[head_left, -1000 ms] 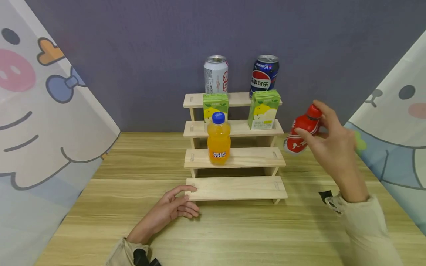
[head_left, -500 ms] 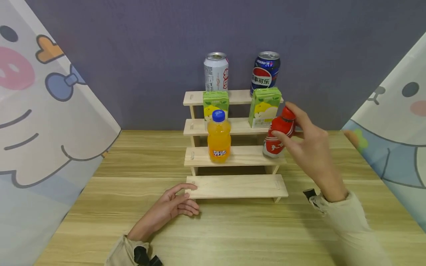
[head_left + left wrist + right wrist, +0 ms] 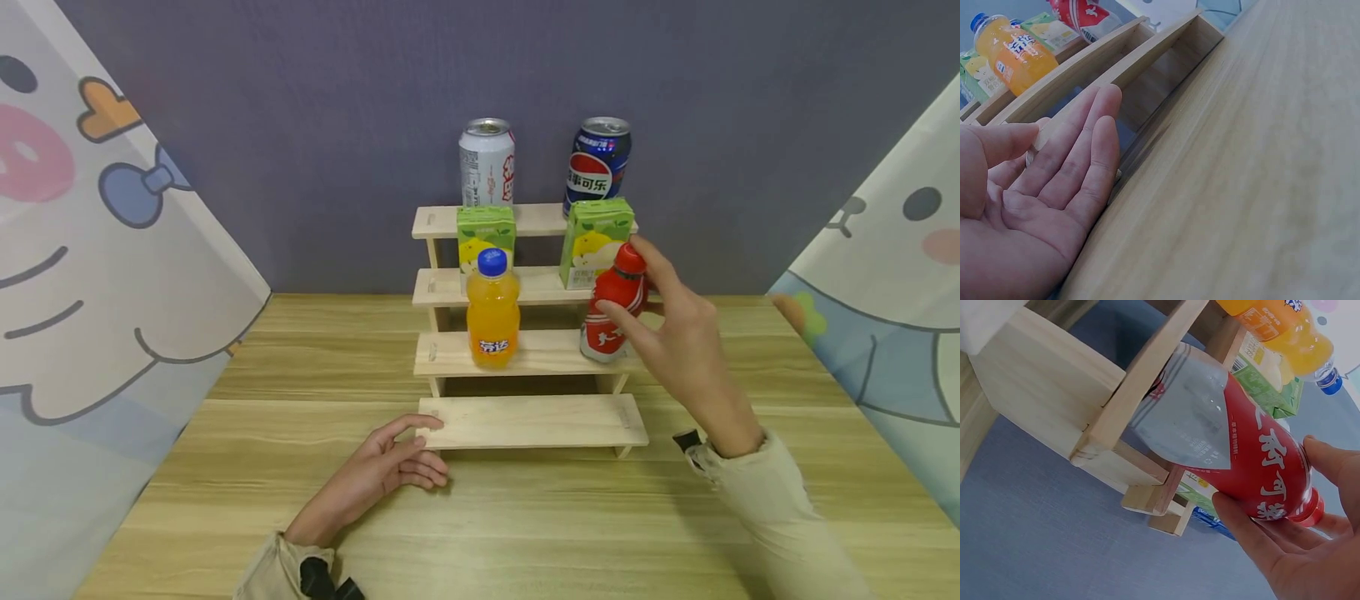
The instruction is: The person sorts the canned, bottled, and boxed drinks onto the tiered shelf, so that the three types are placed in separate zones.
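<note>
My right hand (image 3: 678,342) holds a red-labelled cola bottle (image 3: 617,304) near its red cap, between thumb and fingers. The bottle leans slightly, its base at the right part of the second step up on a wooden stepped shelf (image 3: 532,422); full contact is hard to tell. In the right wrist view the cola bottle (image 3: 1229,434) shows its clear lower end close to the step's edge. On the same step, to the left, stands an orange soda bottle (image 3: 493,312) with a blue cap. My left hand (image 3: 382,462) pinches the lowest step's left corner between thumb and index finger.
Two green juice boxes (image 3: 596,242) stand one step higher. On the top step are a white can (image 3: 487,167) and a blue cola can (image 3: 597,167). A grey wall rises behind the table (image 3: 525,533), with cartoon-printed cloths (image 3: 907,275) at both sides.
My right hand has carried the cola bottle leftward from beside the shelf to the second step up, bringing it more upright. The left hand stays at the shelf's corner.
</note>
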`<state>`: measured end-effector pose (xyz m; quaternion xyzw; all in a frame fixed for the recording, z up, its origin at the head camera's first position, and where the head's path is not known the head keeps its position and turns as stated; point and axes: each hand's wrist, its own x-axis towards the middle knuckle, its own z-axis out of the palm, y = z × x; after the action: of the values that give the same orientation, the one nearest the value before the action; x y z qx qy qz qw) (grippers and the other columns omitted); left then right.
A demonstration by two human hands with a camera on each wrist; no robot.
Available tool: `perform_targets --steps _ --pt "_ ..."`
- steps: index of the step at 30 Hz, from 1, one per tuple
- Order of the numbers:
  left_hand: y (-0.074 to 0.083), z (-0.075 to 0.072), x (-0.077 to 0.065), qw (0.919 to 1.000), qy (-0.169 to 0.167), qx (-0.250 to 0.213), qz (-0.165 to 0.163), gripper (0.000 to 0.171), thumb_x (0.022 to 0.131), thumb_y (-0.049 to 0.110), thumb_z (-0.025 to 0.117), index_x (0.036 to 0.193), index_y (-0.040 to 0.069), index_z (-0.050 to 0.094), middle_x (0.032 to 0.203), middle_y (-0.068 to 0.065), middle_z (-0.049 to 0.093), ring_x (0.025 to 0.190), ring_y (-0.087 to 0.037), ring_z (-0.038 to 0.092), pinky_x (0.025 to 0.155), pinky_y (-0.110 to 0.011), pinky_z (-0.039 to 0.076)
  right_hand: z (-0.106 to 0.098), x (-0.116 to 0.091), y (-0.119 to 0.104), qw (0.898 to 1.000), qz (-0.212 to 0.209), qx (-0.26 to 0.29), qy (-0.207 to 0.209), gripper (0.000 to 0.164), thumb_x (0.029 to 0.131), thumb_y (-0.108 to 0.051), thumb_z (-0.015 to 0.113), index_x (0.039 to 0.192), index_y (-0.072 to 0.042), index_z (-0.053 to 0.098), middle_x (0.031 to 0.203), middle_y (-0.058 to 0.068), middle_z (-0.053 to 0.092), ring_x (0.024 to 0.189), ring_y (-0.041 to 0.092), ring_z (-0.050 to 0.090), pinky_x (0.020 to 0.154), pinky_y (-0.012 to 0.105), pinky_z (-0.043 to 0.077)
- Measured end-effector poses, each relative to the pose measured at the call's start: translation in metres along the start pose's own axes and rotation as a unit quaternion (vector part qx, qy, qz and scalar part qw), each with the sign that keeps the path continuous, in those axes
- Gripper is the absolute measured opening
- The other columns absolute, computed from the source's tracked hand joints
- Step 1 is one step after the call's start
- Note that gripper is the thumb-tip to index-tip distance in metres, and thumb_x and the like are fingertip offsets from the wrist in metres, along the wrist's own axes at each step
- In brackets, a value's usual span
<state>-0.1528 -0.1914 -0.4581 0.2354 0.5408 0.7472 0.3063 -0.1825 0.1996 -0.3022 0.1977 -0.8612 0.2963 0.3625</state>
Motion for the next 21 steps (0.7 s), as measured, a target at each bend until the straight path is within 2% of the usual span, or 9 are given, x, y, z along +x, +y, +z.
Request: perform_targets --steps 6,10,13,18,21 --pt "-0.0007 -0.0013 0.0 0.9996 0.018 0.0 -0.023 0.037 0.111 0.016 0.035 0.146 0.005 0.039 0.111 -0.023 0.07 0.103 -0.034 0.069 0.09 -0.045 0.057 0.0007 -0.0003 -0.0003 1.0 0.001 -0.013 0.003 0.085 0.079 -0.008 0.085 0.151 -0.014 0.042 0.121 0.016 0.067 0.102 0.03 0.068 0.082 0.004 0.045" --pt "0.0001 -0.0028 0.0014 0.9995 0.022 0.002 -0.023 0.037 0.111 0.016 0.035 0.145 0.004 0.039 0.111 -0.024 0.07 0.103 -0.035 0.069 0.09 -0.046 0.057 0.0019 0.0008 -0.001 1.0 0.001 -0.017 0.001 0.085 0.08 -0.009 0.085 0.152 -0.015 0.04 0.121 0.016 0.067 0.102 0.029 0.067 0.081 0.024 0.056" --pt "0.0 -0.0037 0.0011 0.9996 0.021 0.003 -0.017 0.037 0.111 0.016 0.035 0.145 0.005 0.039 0.11 -0.024 0.07 0.102 -0.035 0.069 0.089 -0.045 0.057 0.0035 0.001 -0.0022 1.0 0.008 -0.012 -0.01 0.088 0.081 -0.009 0.083 0.154 -0.016 0.035 0.123 0.016 0.065 0.104 0.029 0.066 0.08 0.041 0.059" --pt "-0.0007 -0.0053 -0.0017 0.9998 0.02 0.005 -0.008 0.037 0.111 0.015 0.035 0.145 0.004 0.039 0.11 -0.023 0.07 0.101 -0.034 0.07 0.088 -0.044 0.057 0.0065 -0.0004 -0.004 0.999 0.027 -0.001 -0.03 0.093 0.083 -0.011 0.082 0.156 -0.017 0.025 0.126 0.019 0.062 0.109 0.032 0.063 0.083 0.048 0.059" --pt "-0.0005 -0.0052 -0.003 0.9996 0.022 0.004 -0.015 0.037 0.111 0.016 0.035 0.145 0.004 0.04 0.111 -0.024 0.069 0.101 -0.034 0.069 0.088 -0.045 0.057 0.0056 -0.0038 -0.0034 0.998 0.041 0.009 -0.042 0.095 0.083 -0.01 0.082 0.157 -0.017 0.022 0.127 0.022 0.061 0.113 0.035 0.062 0.085 0.051 0.057"
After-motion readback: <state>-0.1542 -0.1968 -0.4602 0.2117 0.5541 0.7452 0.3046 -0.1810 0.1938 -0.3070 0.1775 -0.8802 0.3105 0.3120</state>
